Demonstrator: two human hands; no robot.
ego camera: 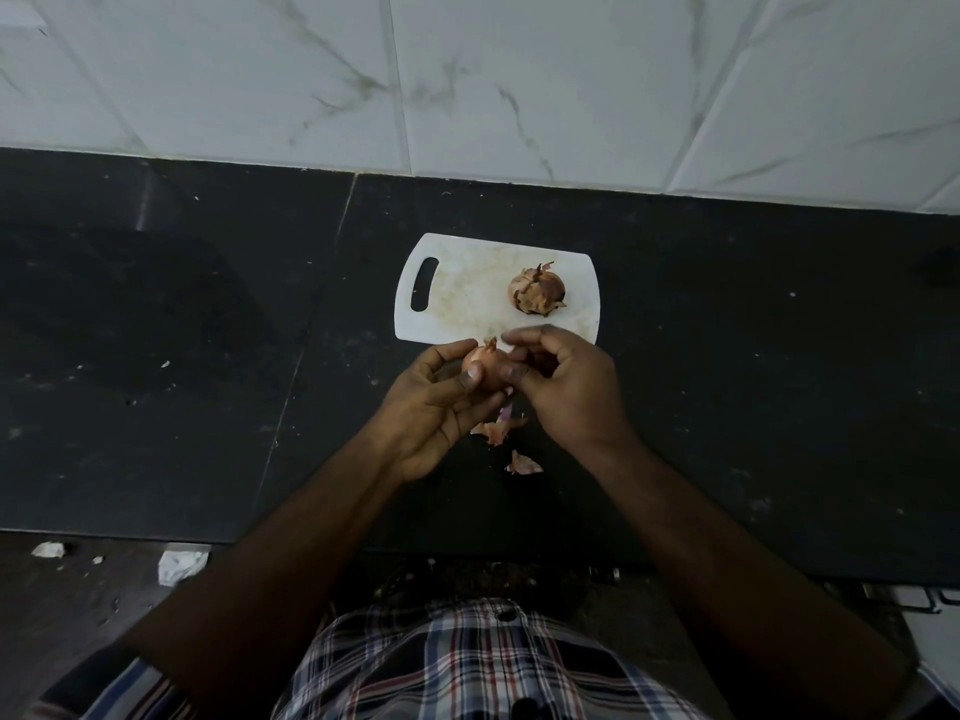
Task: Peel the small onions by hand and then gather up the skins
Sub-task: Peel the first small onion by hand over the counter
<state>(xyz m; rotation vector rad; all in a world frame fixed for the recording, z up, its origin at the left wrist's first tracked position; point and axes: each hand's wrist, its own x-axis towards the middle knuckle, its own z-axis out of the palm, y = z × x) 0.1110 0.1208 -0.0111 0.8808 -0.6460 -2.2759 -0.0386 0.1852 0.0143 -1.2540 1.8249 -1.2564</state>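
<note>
Big black stone worktop [727,356] fills most of the view, with white marble-look wall tiles [519,70] running along the 12 o'clock side. A person in a plaid shirt [467,662] stands at 6 o'clock, both forearms reaching in.

Next down in size: a white plastic cutting board [467,298] with a handle slot at its 9 o'clock end, sitting roughly dead center. One small onion [537,291], skin flaky and half torn, rests on the board toward 3 o'clock.

The left hand [434,413] cups a second onion [485,368] just off the board's 6 o'clock edge, thumb pressed on top. The right hand [566,387] has its fingers [524,337] curled in against that same onion, pinching at the skin, so both hands are gripping it.

Loose skins [498,428] lie on the worktop right under the hands, with another scrap [523,464] a bit further toward 6 o'clock.
</note>
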